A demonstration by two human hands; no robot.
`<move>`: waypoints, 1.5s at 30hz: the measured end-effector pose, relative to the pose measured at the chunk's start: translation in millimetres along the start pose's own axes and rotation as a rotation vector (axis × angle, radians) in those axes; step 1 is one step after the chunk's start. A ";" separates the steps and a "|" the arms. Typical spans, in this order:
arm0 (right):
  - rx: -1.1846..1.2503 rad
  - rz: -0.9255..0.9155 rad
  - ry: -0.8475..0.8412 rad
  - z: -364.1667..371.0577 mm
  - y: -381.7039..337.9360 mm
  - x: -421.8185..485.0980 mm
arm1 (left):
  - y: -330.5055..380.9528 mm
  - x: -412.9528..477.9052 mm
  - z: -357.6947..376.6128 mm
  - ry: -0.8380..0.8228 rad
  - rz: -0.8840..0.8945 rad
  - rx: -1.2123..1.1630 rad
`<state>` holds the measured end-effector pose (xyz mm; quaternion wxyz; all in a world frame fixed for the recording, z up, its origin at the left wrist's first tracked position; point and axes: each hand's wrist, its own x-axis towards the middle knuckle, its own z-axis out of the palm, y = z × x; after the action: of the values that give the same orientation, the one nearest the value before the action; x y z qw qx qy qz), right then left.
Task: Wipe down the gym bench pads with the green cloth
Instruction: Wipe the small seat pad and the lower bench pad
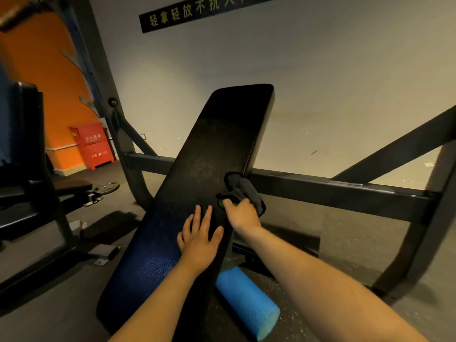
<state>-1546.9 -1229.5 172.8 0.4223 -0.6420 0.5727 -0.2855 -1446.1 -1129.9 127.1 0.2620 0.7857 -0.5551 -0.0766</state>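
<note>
Your right grip [243,215] is clamping on the green cloth [243,191], fingers curling into the bunched fabric and pressing it against the right edge of the black padded surface [209,144]. Most of the cloth is bunching up just ahead of that grip and hanging past the edge. It is showing mostly grey, with only a small green patch by your fingertips. Holding it there is probably letting you catch the side of the pad as well as the top.

Your left grip [199,235] is lying just beside the right one, nearer to you. Its fingers are straight and spread flat on the surface, holding nothing, and it is likely steadying you as you are leaning in. Beyond the right grip the surface is sloping up toward the wall, and I judge that this stretch is needing your reach next. Below the right grip and closer to you, a blue foam roller [249,302] is lying on the floor.
</note>
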 end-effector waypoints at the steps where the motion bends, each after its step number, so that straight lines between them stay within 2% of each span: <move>1: -0.013 0.011 -0.030 4.8 8.6 -11.8 | -0.1 -3.0 0.6 0.002 0.009 -0.020; 6: -0.016 0.020 -0.132 17.9 42.1 -46.8 | 0.1 -19.9 3.5 0.019 0.016 -0.047; 10: -0.109 -0.045 -0.040 -0.4 18.1 -30.3 | -4.0 -29.9 6.0 0.037 0.007 -0.060; 12: -0.064 -0.025 0.018 -14.8 -8.3 -12.9 | -8.1 -29.6 8.7 0.042 0.011 -0.045; 17: -0.047 0.014 -0.003 -10.9 -18.4 2.1 | -14.6 -23.9 11.0 0.051 0.034 -0.055; 20: -0.059 0.014 -0.019 3.7 3.9 -14.6 | -15.7 -24.8 9.9 0.027 0.044 -0.173; 24: -0.098 0.009 -0.061 16.4 24.7 -41.1 | -15.7 -32.3 1.9 0.057 0.023 -0.556; 25: -0.107 0.010 -0.074 21.6 31.0 -49.5 | -15.5 -34.8 1.2 0.065 0.024 -0.589; 30: -0.209 -0.042 -0.121 34.0 58.6 -85.1 | -13.6 -41.9 5.9 0.090 0.030 -0.481; 33: -0.207 -0.060 -0.158 23.3 51.1 -77.0 | -20.2 -47.5 9.1 0.072 0.035 -0.442; 39: -0.070 -0.074 -0.022 -12.5 -4.4 -24.0 | -31.8 -50.2 13.4 0.055 0.061 -0.411; 45: -0.135 -0.052 -0.013 14.9 16.5 -25.0 | -32.4 -52.3 12.5 0.072 0.040 -0.507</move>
<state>-1547.0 -1201.7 154.2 0.3743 -0.6855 0.5710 -0.2528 -1443.7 -1078.3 91.5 0.4717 0.6860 -0.5239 -0.1802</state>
